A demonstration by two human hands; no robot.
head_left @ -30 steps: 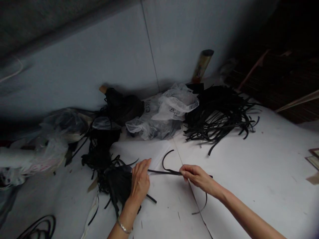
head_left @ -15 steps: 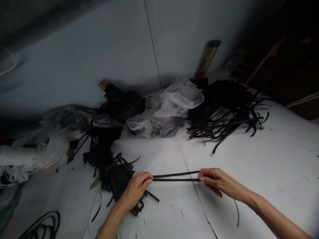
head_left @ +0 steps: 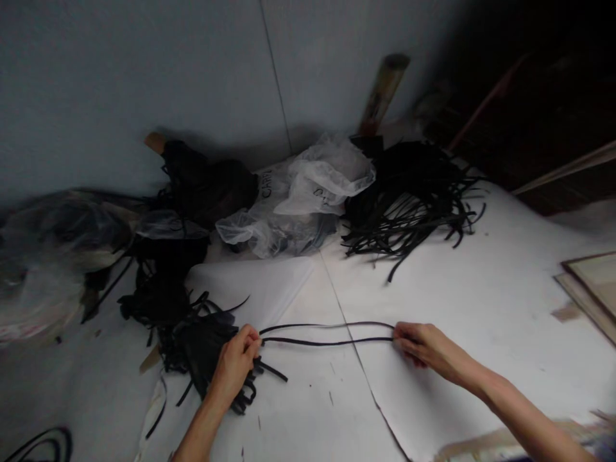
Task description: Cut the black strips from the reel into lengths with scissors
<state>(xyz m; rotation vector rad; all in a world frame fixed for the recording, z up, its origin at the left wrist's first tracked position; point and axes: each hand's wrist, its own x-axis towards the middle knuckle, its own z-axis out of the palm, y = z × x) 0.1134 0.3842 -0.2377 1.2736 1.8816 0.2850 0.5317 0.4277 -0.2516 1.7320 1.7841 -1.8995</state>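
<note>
Two thin black strips (head_left: 308, 342) stretch between my hands above the white table (head_left: 462, 301), slightly slack and bowed. My left hand (head_left: 239, 356) pinches their left ends, beside a bundle of black strips (head_left: 205, 346) on the table. At the other side my right hand (head_left: 414, 343) is closed on the right ends, fingertips pressed together. Whether the two lengths are one looped strip or separate ones is hidden in my fingers.
Clear plastic bags (head_left: 317, 186) lie along the wall, next to a heap of black strips (head_left: 409, 199). A tube-shaped container (head_left: 385, 93) leans behind. More plastic bags (head_left: 58, 244) sit at left; framed boards (head_left: 594, 282) lie at right.
My hands have moved farther apart, the left one going left. The strips went from taut and straight to slightly bowed. The view has shifted right.
</note>
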